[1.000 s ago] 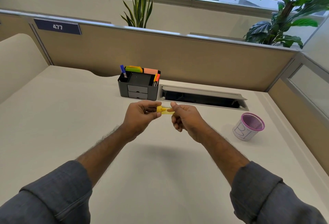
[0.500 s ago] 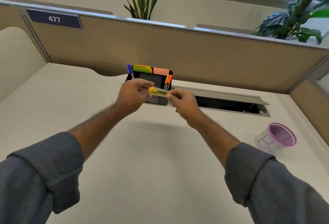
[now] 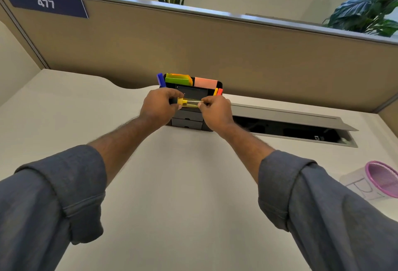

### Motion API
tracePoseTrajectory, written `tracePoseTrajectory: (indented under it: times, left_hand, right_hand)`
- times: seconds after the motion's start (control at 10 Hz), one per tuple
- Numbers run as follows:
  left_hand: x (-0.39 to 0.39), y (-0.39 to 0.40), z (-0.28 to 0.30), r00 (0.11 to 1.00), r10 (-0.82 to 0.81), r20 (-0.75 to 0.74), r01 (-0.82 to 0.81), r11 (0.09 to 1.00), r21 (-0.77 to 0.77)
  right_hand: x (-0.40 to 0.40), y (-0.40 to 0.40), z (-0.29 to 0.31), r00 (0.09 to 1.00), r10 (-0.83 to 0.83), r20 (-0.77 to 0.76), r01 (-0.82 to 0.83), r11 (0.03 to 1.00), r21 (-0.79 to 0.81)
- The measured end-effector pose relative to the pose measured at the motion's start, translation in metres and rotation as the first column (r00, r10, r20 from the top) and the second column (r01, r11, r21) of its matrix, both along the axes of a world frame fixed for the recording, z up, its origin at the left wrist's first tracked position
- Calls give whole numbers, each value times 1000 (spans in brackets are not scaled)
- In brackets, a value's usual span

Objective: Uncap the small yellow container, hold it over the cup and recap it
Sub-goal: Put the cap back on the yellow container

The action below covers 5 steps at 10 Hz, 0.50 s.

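Observation:
A small yellow container (image 3: pixel 192 103), a thin see-through tube, lies level between my two hands above the desk. My left hand (image 3: pixel 158 108) pinches its opaque yellow cap (image 3: pixel 180 101) at the left end. My right hand (image 3: pixel 216 112) pinches the tube's right end. The cap sits on the tube. The cup (image 3: pixel 375 181), white with a pink mesh rim and pen marks on its side, stands on the desk at the far right edge, well away from both hands.
A black desk organiser (image 3: pixel 189 117) with sticky notes and markers stands right behind my hands. An open cable tray (image 3: pixel 290 128) is sunk into the desk to its right. A tan partition (image 3: pixel 215 50) closes the back.
The camera has tilted downward, so both hands sit higher in view, in front of the organiser, and the cup has slid to the right edge. My hands keep their hold on the container.

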<state>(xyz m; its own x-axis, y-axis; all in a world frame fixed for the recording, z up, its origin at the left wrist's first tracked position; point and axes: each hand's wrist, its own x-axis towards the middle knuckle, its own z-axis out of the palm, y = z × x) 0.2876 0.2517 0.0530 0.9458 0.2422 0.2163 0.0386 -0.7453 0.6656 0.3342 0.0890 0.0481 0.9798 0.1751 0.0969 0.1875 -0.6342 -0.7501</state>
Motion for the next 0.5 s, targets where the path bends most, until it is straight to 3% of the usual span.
tracePoseTrajectory:
  times: [0.2, 0.4, 0.5]
  left_hand:
    - [4, 3, -3, 996, -51, -77, 55, 997, 52]
    - [-3, -2, 5, 988, -100, -118, 119, 978, 169]
    - [-5, -6, 13, 990, -108, -86, 125, 963, 240]
  right_hand:
    - [-4, -2, -10, 990, 21, 140, 10, 976, -218]
    - [-8, -9, -2, 987, 103, 127, -49, 926, -373]
    - [-13, -14, 3, 978, 90, 186, -18, 934, -357]
